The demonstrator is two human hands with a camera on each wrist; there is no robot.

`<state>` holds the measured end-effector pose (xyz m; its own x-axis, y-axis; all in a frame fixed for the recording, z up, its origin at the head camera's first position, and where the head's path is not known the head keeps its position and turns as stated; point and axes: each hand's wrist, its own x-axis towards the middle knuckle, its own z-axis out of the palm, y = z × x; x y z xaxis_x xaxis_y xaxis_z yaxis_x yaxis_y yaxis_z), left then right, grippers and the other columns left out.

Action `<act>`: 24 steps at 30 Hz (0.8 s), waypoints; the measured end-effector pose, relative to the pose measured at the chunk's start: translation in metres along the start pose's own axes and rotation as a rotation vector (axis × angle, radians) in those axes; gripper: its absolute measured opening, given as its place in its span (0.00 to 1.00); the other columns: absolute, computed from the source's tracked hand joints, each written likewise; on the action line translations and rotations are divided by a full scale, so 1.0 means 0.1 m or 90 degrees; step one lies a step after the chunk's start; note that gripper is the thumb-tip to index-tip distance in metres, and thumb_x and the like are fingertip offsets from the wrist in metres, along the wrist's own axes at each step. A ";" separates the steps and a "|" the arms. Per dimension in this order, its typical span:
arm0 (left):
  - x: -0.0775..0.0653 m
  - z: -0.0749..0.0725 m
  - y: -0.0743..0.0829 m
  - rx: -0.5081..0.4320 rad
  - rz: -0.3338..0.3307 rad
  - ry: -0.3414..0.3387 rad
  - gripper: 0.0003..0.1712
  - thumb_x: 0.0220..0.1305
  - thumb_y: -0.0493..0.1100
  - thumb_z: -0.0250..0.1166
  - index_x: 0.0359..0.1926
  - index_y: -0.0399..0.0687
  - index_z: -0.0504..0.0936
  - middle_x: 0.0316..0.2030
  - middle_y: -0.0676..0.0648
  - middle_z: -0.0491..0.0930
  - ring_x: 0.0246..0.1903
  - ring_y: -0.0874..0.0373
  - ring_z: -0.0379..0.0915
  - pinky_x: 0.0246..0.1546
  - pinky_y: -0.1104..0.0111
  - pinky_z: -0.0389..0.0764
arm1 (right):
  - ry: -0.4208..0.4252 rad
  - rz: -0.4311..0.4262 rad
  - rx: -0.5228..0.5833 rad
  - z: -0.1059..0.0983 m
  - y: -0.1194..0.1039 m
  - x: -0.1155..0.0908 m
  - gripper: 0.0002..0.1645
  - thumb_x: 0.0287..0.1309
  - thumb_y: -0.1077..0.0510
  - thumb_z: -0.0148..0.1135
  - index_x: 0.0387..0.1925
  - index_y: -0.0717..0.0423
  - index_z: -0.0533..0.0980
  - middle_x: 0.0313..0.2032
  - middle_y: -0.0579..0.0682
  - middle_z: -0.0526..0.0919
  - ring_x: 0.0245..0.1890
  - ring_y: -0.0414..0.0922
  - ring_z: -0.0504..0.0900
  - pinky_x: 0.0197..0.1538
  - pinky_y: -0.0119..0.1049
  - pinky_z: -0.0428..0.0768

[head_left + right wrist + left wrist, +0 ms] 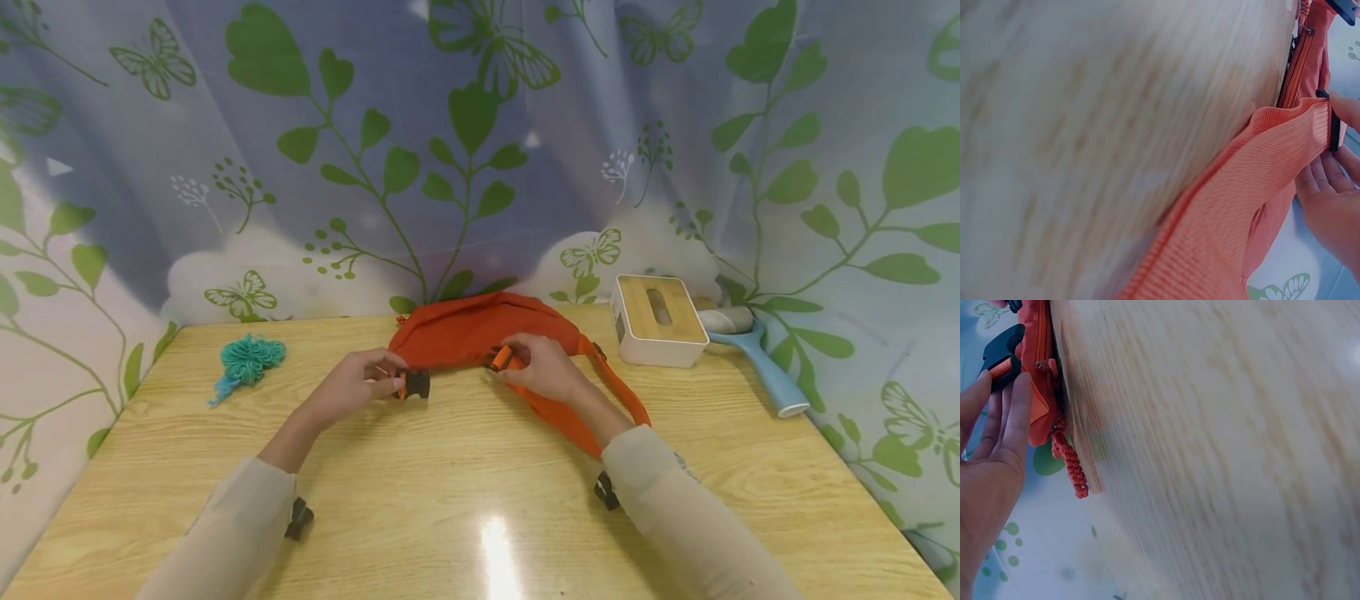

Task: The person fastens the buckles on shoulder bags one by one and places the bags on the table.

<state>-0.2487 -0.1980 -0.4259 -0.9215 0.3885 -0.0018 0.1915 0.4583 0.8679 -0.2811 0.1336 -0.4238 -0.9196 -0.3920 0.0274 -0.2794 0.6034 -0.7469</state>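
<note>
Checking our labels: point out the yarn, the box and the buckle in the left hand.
Yarn (251,360): head view, middle of the teal bundle.
Box (679,318): head view, wooden top beside the slot.
Buckle (1002,350): left wrist view, black plastic body.

There is room over the worktop (435,500) between the left sleeve (232,521) and right sleeve (686,508), and between left sleeve and yarn (251,360). Behind, the bag (480,329) blocks; rightward, strap (626,392), then box (663,343).

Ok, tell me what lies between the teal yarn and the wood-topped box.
In the head view, the red bag lies between the yarn and the box, with the left hand and right hand at its near edge.
</note>
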 end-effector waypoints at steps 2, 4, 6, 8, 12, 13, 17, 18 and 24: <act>0.00 0.00 0.02 -0.005 -0.002 0.002 0.14 0.71 0.38 0.65 0.55 0.39 0.81 0.45 0.42 0.80 0.44 0.49 0.79 0.44 0.55 0.85 | 0.001 -0.002 0.000 0.00 0.00 0.00 0.34 0.59 0.57 0.74 0.65 0.59 0.74 0.59 0.55 0.80 0.59 0.53 0.78 0.62 0.51 0.76; -0.01 0.00 0.03 -0.012 -0.003 0.004 0.14 0.71 0.38 0.65 0.55 0.39 0.81 0.46 0.42 0.80 0.44 0.49 0.79 0.45 0.54 0.85 | 0.003 -0.005 0.002 0.00 -0.01 -0.01 0.33 0.59 0.57 0.74 0.65 0.58 0.75 0.59 0.54 0.81 0.60 0.53 0.78 0.63 0.51 0.76; 0.00 0.00 0.04 -0.019 -0.005 0.009 0.14 0.71 0.37 0.66 0.55 0.39 0.81 0.46 0.41 0.80 0.44 0.48 0.79 0.46 0.53 0.85 | 0.008 -0.010 0.004 -0.01 -0.02 -0.01 0.33 0.59 0.57 0.74 0.65 0.58 0.75 0.59 0.54 0.81 0.60 0.52 0.77 0.63 0.51 0.75; 0.00 -0.01 0.04 -0.023 -0.006 0.016 0.14 0.71 0.37 0.66 0.55 0.39 0.81 0.46 0.41 0.80 0.44 0.49 0.79 0.46 0.52 0.85 | 0.013 -0.016 0.006 -0.01 -0.03 -0.01 0.33 0.59 0.57 0.74 0.64 0.57 0.75 0.59 0.53 0.81 0.61 0.52 0.77 0.63 0.51 0.75; 0.02 -0.01 0.04 -0.038 -0.008 0.029 0.15 0.70 0.37 0.67 0.55 0.39 0.81 0.45 0.41 0.80 0.43 0.49 0.79 0.46 0.51 0.84 | 0.014 -0.024 0.016 -0.01 -0.07 -0.02 0.32 0.59 0.57 0.74 0.64 0.56 0.75 0.59 0.53 0.81 0.60 0.53 0.77 0.62 0.52 0.76; 0.02 -0.01 0.04 -0.044 -0.007 0.032 0.15 0.70 0.37 0.67 0.55 0.38 0.81 0.45 0.41 0.80 0.43 0.49 0.80 0.46 0.51 0.84 | 0.011 -0.026 0.020 -0.01 -0.07 -0.02 0.32 0.59 0.57 0.74 0.64 0.56 0.75 0.58 0.53 0.81 0.60 0.53 0.78 0.62 0.52 0.76; 0.03 -0.01 0.06 -0.081 -0.001 0.039 0.15 0.70 0.36 0.66 0.55 0.36 0.80 0.44 0.38 0.80 0.42 0.49 0.80 0.47 0.51 0.85 | 0.002 -0.039 0.033 0.00 -0.08 -0.01 0.31 0.60 0.57 0.74 0.64 0.55 0.75 0.57 0.51 0.81 0.60 0.52 0.78 0.62 0.51 0.77; 0.03 -0.01 0.07 -0.092 -0.001 0.041 0.15 0.70 0.35 0.66 0.55 0.35 0.80 0.44 0.38 0.80 0.42 0.48 0.80 0.47 0.50 0.85 | 0.000 -0.042 0.035 0.01 -0.08 -0.01 0.31 0.60 0.57 0.74 0.64 0.55 0.75 0.57 0.51 0.82 0.60 0.52 0.78 0.62 0.51 0.77; 0.02 0.00 0.11 -0.142 -0.008 0.046 0.15 0.70 0.32 0.65 0.55 0.32 0.79 0.46 0.36 0.79 0.43 0.48 0.80 0.48 0.49 0.84 | -0.008 -0.057 0.051 0.02 -0.11 -0.01 0.31 0.61 0.57 0.73 0.64 0.57 0.74 0.55 0.50 0.82 0.59 0.51 0.79 0.61 0.50 0.77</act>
<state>-0.2483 -0.1924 -0.4161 -0.9466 0.3220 0.0151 0.1075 0.2711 0.9565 -0.2766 0.1264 -0.4166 -0.8886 -0.4502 0.0884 -0.3365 0.5086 -0.7925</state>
